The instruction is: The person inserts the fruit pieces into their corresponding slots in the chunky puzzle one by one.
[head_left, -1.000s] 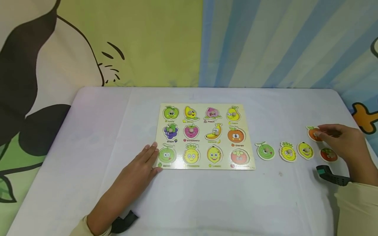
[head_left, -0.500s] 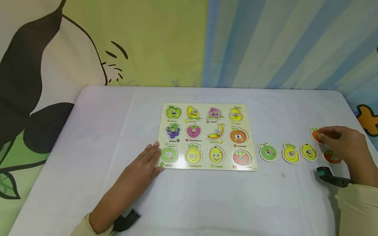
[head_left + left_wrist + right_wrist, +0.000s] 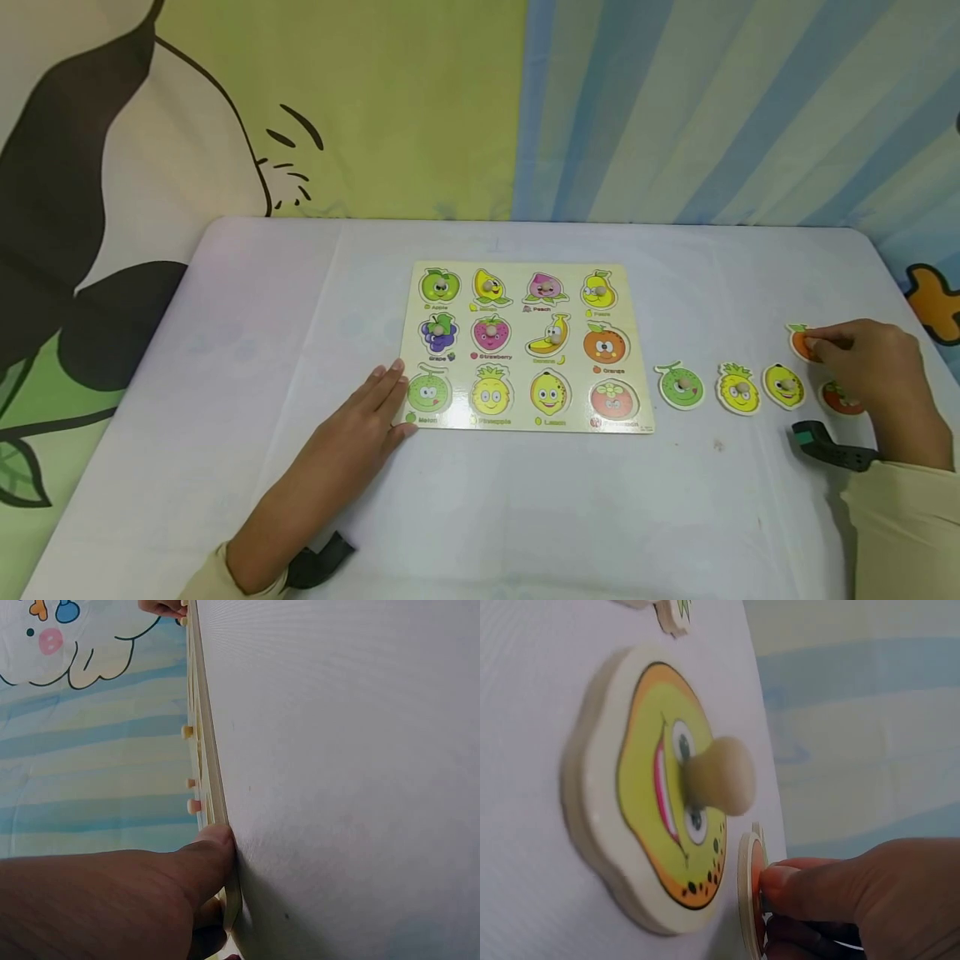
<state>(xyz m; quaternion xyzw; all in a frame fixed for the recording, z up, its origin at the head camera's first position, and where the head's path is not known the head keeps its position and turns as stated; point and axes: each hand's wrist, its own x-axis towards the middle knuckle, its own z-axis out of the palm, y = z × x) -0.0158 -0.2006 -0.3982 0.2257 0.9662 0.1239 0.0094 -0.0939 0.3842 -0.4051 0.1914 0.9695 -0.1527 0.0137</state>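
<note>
Visibly, right grip [image 3: 873,362] pinches rounded orange piece [image 3: 800,343]; straight-fingered left grip [image 3: 356,417] touches glossy board [image 3: 521,387].

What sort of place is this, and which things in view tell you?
Probably a children's playroom or play corner, though only part shows: a cartoon-printed backdrop behind a white table, and a fruit puzzle board lying on it.

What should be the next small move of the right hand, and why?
Probably carry the orange piece toward the orange slot on the board: the right hand pinches it, that slot shows no knob, and the left hand rests against the board.
</note>
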